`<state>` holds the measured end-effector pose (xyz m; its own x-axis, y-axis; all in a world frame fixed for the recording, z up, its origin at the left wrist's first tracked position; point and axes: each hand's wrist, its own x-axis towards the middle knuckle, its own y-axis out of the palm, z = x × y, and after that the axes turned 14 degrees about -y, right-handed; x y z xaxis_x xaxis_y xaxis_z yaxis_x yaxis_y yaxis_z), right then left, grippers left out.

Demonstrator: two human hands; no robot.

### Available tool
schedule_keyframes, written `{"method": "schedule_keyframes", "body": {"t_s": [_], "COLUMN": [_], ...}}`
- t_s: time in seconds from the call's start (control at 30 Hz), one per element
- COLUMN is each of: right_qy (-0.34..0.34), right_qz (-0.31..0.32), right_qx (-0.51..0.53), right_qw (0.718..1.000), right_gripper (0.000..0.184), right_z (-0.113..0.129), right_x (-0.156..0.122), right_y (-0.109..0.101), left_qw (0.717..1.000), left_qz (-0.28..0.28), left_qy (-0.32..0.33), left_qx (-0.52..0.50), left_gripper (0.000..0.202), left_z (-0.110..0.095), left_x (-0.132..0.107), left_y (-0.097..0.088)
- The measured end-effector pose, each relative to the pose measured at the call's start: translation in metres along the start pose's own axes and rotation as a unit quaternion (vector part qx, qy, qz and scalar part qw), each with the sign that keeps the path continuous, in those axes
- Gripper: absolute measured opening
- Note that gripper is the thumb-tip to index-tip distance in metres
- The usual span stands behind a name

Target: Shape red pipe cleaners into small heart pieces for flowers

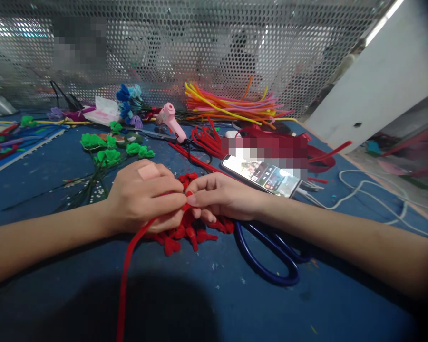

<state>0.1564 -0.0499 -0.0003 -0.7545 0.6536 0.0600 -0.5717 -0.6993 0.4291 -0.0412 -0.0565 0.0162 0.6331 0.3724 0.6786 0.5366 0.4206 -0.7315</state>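
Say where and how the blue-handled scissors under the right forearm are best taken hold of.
Probably by the scissors' nearer handle loop, coming from the wearer's side: this long loop lies flat and mostly uncovered there, its opening wide enough to hook fingers through. The right forearm overhangs the farther loop, and the blades are hidden.

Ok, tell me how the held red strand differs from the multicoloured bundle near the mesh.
The red strand is one colour; the multicoloured bundle mixes yellow, orange and pink. The red strand is single and held; the multicoloured bundle is many pieces, unheld. Both have thin, long shapes.
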Motion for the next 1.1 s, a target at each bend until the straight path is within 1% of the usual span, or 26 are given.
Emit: {"method": "schedule_keyframes", "body": {"t_s": [0.07, 0.17, 0.3, 0.37, 0.4, 0.43, 0.47, 0.5, 0.53, 0.57, 0.6, 0.63, 0.67, 0.7, 0.73, 0.77, 0.8, 0.83, 0.87, 0.9, 0.93, 0.97, 1.0, 1.03, 1.07, 1.1], "right_qy": [0.004, 0.006, 0.004, 0.003, -0.005, -0.021, -0.046, -0.079, -0.120, -0.165, -0.210, -0.255, -0.294, -0.321, -0.333, -0.330, -0.320, -0.304, -0.292, -0.286, -0.282, -0.270, -0.240, -0.189, -0.119, -0.040], "right_qz": [-0.002, -0.007, -0.007, -0.009, -0.014, -0.023, -0.033, -0.044, -0.056, -0.068, -0.073, -0.073, -0.058, -0.025, 0.021, 0.072, 0.113, 0.134, 0.129, 0.096, 0.045, -0.009, -0.048, -0.065, -0.063, -0.050], "right_qx": [-0.004, -0.006, -0.012, -0.025, -0.037, -0.055, -0.081, -0.117, -0.162, -0.219, -0.289, -0.365, -0.440, -0.507, -0.561, -0.598, -0.619, -0.629, -0.628, -0.614, -0.583, -0.529, -0.453, -0.357, -0.252, -0.150], "right_qw": [1.000, 1.000, 1.000, 1.000, 0.999, 0.998, 0.995, 0.989, 0.978, 0.959, 0.931, 0.893, 0.847, 0.800, 0.758, 0.727, 0.709, 0.703, 0.710, 0.729, 0.760, 0.804, 0.857, 0.912, 0.958, 0.987], "right_gripper": [0.011, 0.009, 0.012, 0.015, 0.018, 0.021, 0.023, 0.024, 0.024, 0.023, 0.020, 0.015, 0.012, 0.012, 0.014, 0.016, 0.016, 0.016, 0.014, 0.011, 0.009, 0.013, 0.021, 0.027, 0.030, 0.033], "right_z": [-0.001, -0.001, -0.001, -0.001, -0.001, -0.002, -0.003, -0.003, -0.004, -0.004, -0.003, -0.002, 0.000, 0.003, 0.006, 0.009, 0.012, 0.015, 0.017, 0.018, 0.019, 0.019, 0.019, 0.019, 0.020, 0.020], "right_x": [0.000, 0.000, 0.000, 0.001, 0.001, 0.000, 0.000, -0.001, -0.003, -0.005, -0.007, -0.009, -0.012, -0.015, -0.017, -0.019, -0.020, -0.021, -0.021, -0.021, -0.020, -0.018, -0.017, -0.015, -0.014, -0.013], "right_y": [-0.001, -0.001, -0.001, -0.001, 0.000, 0.001, 0.002, 0.004, 0.005, 0.007, 0.009, 0.011, 0.012, 0.014, 0.015, 0.016, 0.017, 0.018, 0.019, 0.021, 0.023, 0.025, 0.026, 0.028, 0.030, 0.031], "left_qw": [0.999, 0.996, 0.994, 0.994, 0.995, 0.992, 0.984, 0.965, 0.935, 0.891, 0.838, 0.779, 0.719, 0.660, 0.606, 0.563, 0.537, 0.535, 0.562, 0.620, 0.699, 0.788, 0.869, 0.931, 0.971, 0.991], "left_qz": [0.008, 0.045, 0.090, 0.095, 0.097, 0.106, 0.120, 0.139, 0.161, 0.181, 0.198, 0.211, 0.226, 0.249, 0.278, 0.308, 0.329, 0.336, 0.324, 0.299, 0.264, 0.223, 0.176, 0.131, 0.083, 0.032], "left_qy": [0.027, 0.052, 0.027, -0.005, -0.032, -0.069, -0.118, -0.178, -0.244, -0.309, -0.369, -0.419, -0.459, -0.485, -0.499, -0.506, -0.508, -0.507, -0.503, -0.489, -0.458, -0.402, -0.324, -0.230, -0.138, -0.061], "left_qx": [0.025, 0.049, 0.064, 0.045, 0.021, -0.016, -0.067, -0.130, -0.203, -0.278, -0.351, -0.416, -0.471, -0.517, -0.553, -0.577, -0.588, -0.587, -0.571, -0.536, -0.481, -0.410, -0.331, -0.251, -0.178, -0.112], "left_gripper": [0.004, 0.005, 0.014, 0.019, 0.022, 0.024, 0.025, 0.025, 0.025, 0.025, 0.025, 0.025, 0.026, 0.027, 0.029, 0.031, 0.032, 0.033, 0.032, 0.031, 0.029, 0.027, 0.024, 0.021, 0.018, 0.015], "left_z": [0.001, 0.000, -0.002, -0.004, -0.006, -0.007, -0.009, -0.011, -0.013, -0.015, -0.017, -0.019, -0.021, -0.023, -0.025, -0.026, -0.027, -0.027, -0.027, -0.025, -0.023, -0.019, -0.015, -0.012, -0.009, -0.008], "left_x": [0.002, 0.006, 0.005, 0.004, 0.004, 0.004, 0.006, 0.007, 0.009, 0.011, 0.013, 0.014, 0.015, 0.015, 0.015, 0.015, 0.014, 0.014, 0.015, 0.015, 0.016, 0.017, 0.017, 0.016, 0.013, 0.010], "left_y": [-0.003, -0.008, -0.007, -0.004, -0.003, -0.002, -0.002, -0.002, -0.002, -0.003, -0.003, -0.004, -0.004, -0.004, -0.003, -0.003, -0.002, -0.002, -0.002, -0.002, -0.003, -0.004, -0.006, -0.007, -0.009, -0.010]}}
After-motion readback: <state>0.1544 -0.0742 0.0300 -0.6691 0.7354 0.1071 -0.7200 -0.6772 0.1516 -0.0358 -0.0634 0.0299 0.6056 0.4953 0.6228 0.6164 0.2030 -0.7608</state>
